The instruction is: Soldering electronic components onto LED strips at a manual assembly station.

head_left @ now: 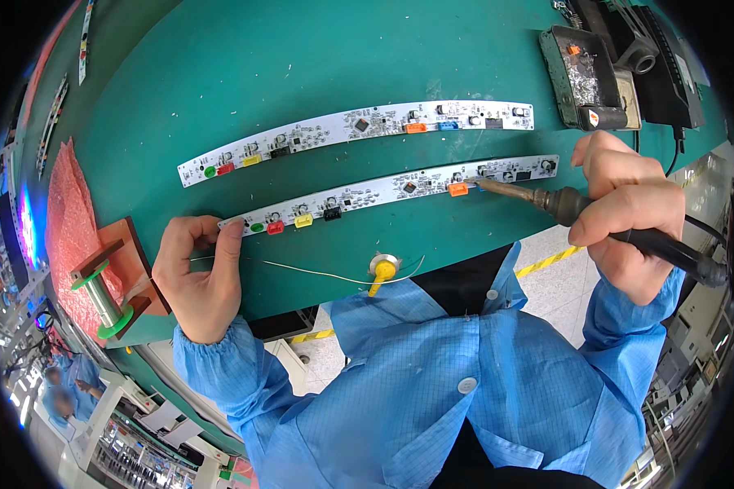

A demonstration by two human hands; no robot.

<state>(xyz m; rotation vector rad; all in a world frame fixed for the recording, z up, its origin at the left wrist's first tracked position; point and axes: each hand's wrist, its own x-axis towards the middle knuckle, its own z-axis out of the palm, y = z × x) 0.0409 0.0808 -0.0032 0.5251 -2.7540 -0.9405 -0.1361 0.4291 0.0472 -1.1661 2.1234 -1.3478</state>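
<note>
On the green mat (302,57), I see the left hand (200,277) pinching the nearer circuit board (371,194) by its end, seemingly steadying it for the soldering iron (556,205) gripped in the right hand (636,212).

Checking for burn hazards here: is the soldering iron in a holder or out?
The soldering iron is out: the right hand grips it, its tip at the lower white circuit board.

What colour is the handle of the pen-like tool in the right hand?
Black. The soldering iron's handle shows best in the head view.
</note>
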